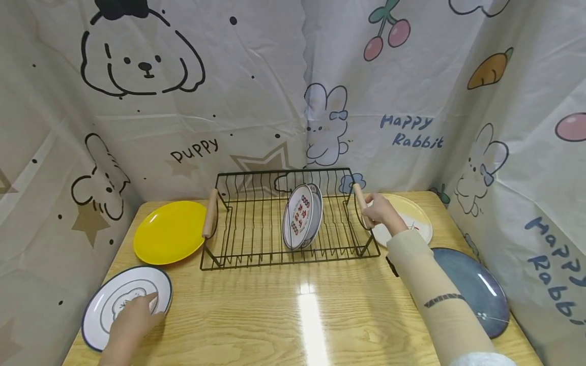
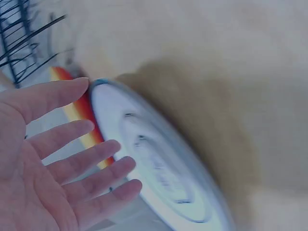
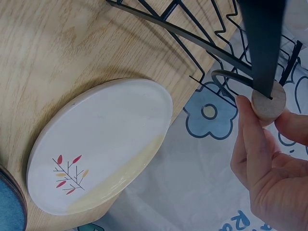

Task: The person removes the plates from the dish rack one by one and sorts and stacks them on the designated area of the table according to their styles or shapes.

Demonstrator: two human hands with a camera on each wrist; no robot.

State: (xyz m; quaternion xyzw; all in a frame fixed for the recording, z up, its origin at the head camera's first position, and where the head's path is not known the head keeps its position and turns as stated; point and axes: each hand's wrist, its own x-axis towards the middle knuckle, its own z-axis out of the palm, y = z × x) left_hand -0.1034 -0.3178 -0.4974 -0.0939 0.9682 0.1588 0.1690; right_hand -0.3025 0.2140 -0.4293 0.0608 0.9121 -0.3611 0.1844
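Note:
A black wire dish rack (image 1: pixel 256 260) stands on the table with two plates (image 1: pixel 299 216) upright in its slots; the front one bears red lettering. My right hand (image 1: pixel 381 213) grips the rack's right wooden handle (image 1: pixel 358 195), and the right wrist view shows fingers and thumb on either side of the handle's round end (image 3: pixel 268 102). Over the white plate with a dark blue rim (image 1: pixel 98 305), at the front left, is my left hand (image 1: pixel 135 317). Its fingers are spread and hold nothing in the left wrist view; whether they touch the plate I cannot tell.
A yellow plate (image 1: pixel 167 234) lies left of the rack, by its left handle (image 1: pixel 210 213). Right of the rack lies a cream and white plate (image 1: pixel 418 213) with a twig print. A blue plate (image 1: pixel 476 290) is partly behind my right forearm. Printed cloth (image 1: pixel 256 76) encloses the table.

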